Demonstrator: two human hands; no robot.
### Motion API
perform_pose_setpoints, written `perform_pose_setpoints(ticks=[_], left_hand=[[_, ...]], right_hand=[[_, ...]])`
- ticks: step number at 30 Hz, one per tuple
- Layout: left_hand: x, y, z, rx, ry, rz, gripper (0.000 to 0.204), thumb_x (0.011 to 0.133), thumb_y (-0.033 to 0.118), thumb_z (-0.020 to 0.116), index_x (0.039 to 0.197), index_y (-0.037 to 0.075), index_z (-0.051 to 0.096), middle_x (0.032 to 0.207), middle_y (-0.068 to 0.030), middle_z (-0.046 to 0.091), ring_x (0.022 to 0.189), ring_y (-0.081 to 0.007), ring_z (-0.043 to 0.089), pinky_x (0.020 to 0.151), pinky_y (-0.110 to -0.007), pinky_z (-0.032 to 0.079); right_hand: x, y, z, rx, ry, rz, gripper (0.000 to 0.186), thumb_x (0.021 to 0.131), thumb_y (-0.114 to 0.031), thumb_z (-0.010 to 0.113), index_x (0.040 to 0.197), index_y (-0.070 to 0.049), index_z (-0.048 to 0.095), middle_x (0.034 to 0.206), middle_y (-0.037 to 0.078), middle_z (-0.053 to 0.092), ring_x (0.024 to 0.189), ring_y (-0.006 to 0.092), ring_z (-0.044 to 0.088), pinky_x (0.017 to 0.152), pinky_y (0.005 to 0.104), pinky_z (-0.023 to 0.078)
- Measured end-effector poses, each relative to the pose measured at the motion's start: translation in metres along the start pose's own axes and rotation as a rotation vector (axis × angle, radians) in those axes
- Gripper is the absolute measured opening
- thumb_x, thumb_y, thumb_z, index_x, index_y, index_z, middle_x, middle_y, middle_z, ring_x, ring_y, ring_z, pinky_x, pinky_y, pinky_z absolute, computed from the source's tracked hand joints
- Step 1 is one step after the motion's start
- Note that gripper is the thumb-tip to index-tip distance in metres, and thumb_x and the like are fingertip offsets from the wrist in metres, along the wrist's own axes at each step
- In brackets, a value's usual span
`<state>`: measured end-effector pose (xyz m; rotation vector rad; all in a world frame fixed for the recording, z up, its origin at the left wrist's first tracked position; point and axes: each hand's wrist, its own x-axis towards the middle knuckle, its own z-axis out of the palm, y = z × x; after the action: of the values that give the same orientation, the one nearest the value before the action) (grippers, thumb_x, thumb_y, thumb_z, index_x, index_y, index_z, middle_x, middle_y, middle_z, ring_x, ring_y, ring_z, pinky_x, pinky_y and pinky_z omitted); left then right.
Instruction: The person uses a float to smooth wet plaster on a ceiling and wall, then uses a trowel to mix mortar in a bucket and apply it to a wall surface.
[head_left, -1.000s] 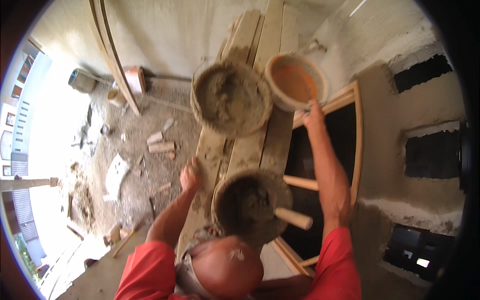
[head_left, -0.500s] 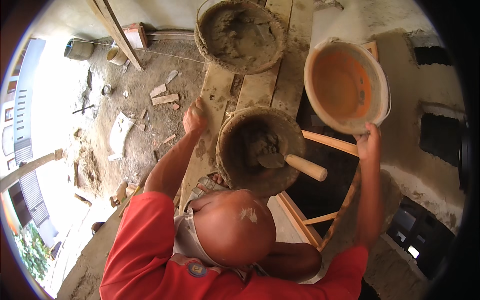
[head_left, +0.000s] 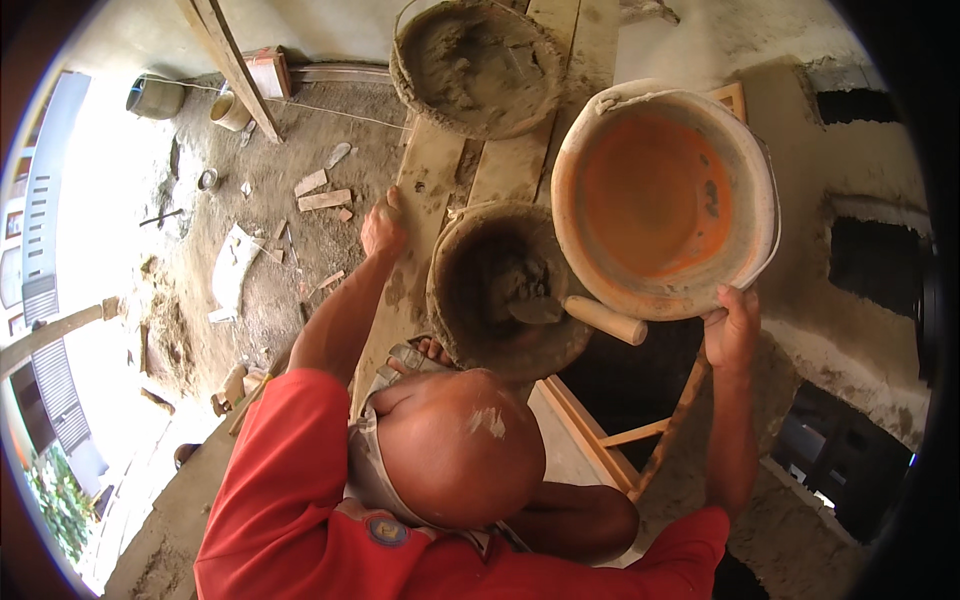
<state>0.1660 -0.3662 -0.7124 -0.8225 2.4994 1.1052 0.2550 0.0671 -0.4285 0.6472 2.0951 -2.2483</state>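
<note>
My right hand grips the near rim of a bucket, pale outside and orange inside, raised to the right of the planks. Little shows inside it beyond dried smears. My left hand is closed over the left edge of a wooden plank. Between my arms, a dark mortar bucket stands on the planks with some grey mortar in its bottom. A trowel leans in it, blade on the mortar and wooden handle over the rim. The raised bucket overlaps this bucket's right side.
Another bucket, full of wet mortar, stands farther along the planks. Below on the right is a wooden frame beside a dark gap. My bent knee is close by. Brick pieces lie on the lower dirt ground at left.
My right hand has brought the orange-lined bucket left and nearer, so it looks larger and covers more of the mortar bucket. My left hand stays on the plank edge.
</note>
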Motion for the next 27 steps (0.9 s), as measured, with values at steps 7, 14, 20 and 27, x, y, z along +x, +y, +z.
perform_pose_setpoints(ticks=[7, 14, 20, 27], left_hand=[[0.001, -0.004, 0.005, 0.020, 0.065, -0.015, 0.067, 0.096, 0.062, 0.026, 0.124, 0.012, 0.061, 0.117, -0.0239, 0.063, 0.115, -0.0422, 0.056, 0.099, -0.049, 0.041], [0.001, -0.006, 0.003, -0.002, 0.067, 0.016, 0.065, 0.097, 0.059, 0.028, 0.118, 0.009, 0.063, 0.113, -0.0248, 0.064, 0.111, -0.0426, 0.058, 0.095, -0.050, 0.044], [0.004, -0.007, 0.002, 0.012, 0.038, 0.017, 0.065, 0.097, 0.059, 0.027, 0.117, 0.009, 0.063, 0.113, -0.0256, 0.064, 0.111, -0.0425, 0.058, 0.095, -0.050, 0.044], [0.006, -0.012, 0.007, 0.028, 0.093, 0.027, 0.065, 0.097, 0.059, 0.026, 0.117, 0.009, 0.063, 0.112, -0.0255, 0.064, 0.111, -0.0424, 0.058, 0.095, -0.050, 0.044]], right_hand=[[-0.001, -0.006, 0.007, -0.050, -0.083, -0.075, 0.061, 0.081, -0.008, 0.058, 0.138, 0.001, 0.039, 0.132, 0.011, 0.051, 0.120, 0.0238, 0.053, 0.103, 0.0387, 0.043], [-0.014, -0.019, 0.009, -0.167, -0.128, -0.071, 0.063, 0.079, -0.010, 0.060, 0.136, 0.005, 0.041, 0.130, 0.011, 0.052, 0.118, 0.0209, 0.052, 0.103, 0.0367, 0.040], [-0.027, -0.025, 0.019, -0.239, -0.130, -0.122, 0.061, 0.077, -0.010, 0.061, 0.132, 0.008, 0.044, 0.126, 0.011, 0.054, 0.112, 0.0179, 0.053, 0.100, 0.0335, 0.040], [-0.038, -0.029, 0.020, -0.256, -0.134, -0.122, 0.062, 0.076, -0.011, 0.062, 0.133, 0.006, 0.043, 0.123, 0.011, 0.056, 0.113, 0.0187, 0.054, 0.101, 0.0337, 0.040]])
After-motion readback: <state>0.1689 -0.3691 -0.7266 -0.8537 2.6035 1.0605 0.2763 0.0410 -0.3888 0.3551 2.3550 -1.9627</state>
